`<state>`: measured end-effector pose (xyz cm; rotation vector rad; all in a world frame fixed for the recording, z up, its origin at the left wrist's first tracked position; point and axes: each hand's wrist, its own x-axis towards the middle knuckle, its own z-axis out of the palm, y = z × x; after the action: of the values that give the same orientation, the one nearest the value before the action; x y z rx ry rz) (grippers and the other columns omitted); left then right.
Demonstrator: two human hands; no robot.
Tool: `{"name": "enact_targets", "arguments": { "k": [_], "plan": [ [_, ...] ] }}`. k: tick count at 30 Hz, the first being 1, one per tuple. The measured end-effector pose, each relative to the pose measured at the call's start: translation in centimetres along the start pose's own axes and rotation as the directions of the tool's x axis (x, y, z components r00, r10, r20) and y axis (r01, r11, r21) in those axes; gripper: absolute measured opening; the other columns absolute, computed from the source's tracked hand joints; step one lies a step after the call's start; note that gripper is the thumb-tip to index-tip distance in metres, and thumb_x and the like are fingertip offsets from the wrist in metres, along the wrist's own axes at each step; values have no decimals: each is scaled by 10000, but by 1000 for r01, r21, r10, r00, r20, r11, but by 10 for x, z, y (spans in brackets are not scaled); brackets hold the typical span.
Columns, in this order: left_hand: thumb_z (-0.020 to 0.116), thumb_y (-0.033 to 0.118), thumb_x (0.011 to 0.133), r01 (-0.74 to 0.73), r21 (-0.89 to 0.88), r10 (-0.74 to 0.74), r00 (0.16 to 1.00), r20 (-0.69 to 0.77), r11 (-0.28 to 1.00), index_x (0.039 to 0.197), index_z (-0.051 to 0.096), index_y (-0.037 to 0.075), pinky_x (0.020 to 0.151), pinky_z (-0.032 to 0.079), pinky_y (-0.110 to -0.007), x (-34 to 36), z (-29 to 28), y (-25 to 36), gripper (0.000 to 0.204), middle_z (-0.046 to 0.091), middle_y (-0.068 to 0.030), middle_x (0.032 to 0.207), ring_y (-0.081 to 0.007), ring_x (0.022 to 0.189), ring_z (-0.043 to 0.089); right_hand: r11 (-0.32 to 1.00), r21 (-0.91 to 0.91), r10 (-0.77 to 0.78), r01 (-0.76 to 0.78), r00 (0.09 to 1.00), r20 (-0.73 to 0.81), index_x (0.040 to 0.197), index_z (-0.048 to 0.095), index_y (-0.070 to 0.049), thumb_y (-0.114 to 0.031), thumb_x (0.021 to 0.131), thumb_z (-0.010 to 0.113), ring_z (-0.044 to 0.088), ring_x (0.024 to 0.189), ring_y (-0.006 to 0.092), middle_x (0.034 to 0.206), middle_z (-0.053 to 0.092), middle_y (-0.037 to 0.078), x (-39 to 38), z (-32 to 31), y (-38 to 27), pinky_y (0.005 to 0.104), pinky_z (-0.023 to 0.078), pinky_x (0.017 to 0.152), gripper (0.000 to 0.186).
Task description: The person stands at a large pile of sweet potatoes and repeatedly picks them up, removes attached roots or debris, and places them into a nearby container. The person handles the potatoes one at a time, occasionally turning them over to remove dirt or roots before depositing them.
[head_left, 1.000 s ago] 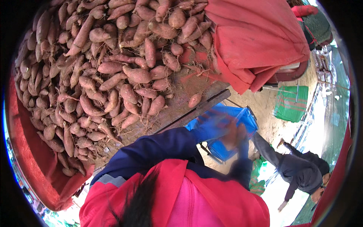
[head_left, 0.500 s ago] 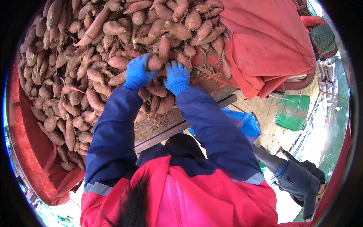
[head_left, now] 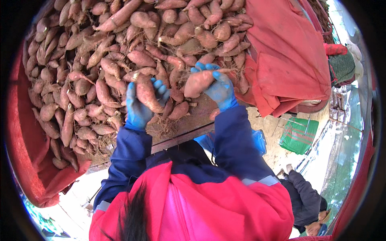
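Hands (head_left: 139, 112) (head_left: 222, 92): each gripping one sweet potato (head_left: 146, 93) (head_left: 198, 84) | heaped platform (head_left: 197, 119), red cloth (head_left: 286, 60) | green sack (head_left: 299, 135) beyond

No text, label, brand, number or sign can be read. Surfaces checked: the striped green sack (head_left: 299, 135) at right of frame, the red cloth (head_left: 289, 68) at upper right, the blue sheeting (head_left: 259, 143) right of centre, and the red jacket (head_left: 249, 205) at lower centre. Legible characters on these: nil.
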<state>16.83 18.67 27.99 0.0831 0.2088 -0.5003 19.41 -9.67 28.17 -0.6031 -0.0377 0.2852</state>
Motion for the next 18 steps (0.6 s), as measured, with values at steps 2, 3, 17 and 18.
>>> {"name": "enact_targets", "arguments": {
  "k": [2,3,17,18],
  "plan": [
    [478,655,909,31,-78,-28,999,45,996,1325,533,13,1153,263,-608,4,-5,-13,767,513,-219,1405,-401,1325,452,997,71,24,-30,996,85,1227,624,-98,-269,948,581,522,1267,354,1349,573,149,-2,17,13,576,377,1092,330],
    [457,685,900,43,-44,-40,997,63,998,1334,526,7,1153,261,-606,4,-6,-18,807,478,-228,1435,-405,1346,422,992,126,-5,-12,992,128,1227,625,-99,-275,957,570,515,1278,353,1342,581,150,-1,25,19,579,366,1103,327],
    [395,722,898,81,-22,-80,996,44,996,1408,449,24,1111,320,-608,-20,-19,-53,866,501,-174,1408,-372,1306,462,241,-966,-93,97,993,76,1155,650,-17,-184,915,653,619,1085,292,1251,622,159,10,40,20,390,486,966,292],
    [394,708,909,62,89,-56,996,-65,994,1405,451,23,1114,322,-598,-20,-23,-53,848,503,-178,1403,-372,1300,466,-215,-951,-25,224,972,235,1156,660,-29,-162,894,666,617,1078,309,1235,627,162,16,38,14,399,492,954,294]
  ]
}}
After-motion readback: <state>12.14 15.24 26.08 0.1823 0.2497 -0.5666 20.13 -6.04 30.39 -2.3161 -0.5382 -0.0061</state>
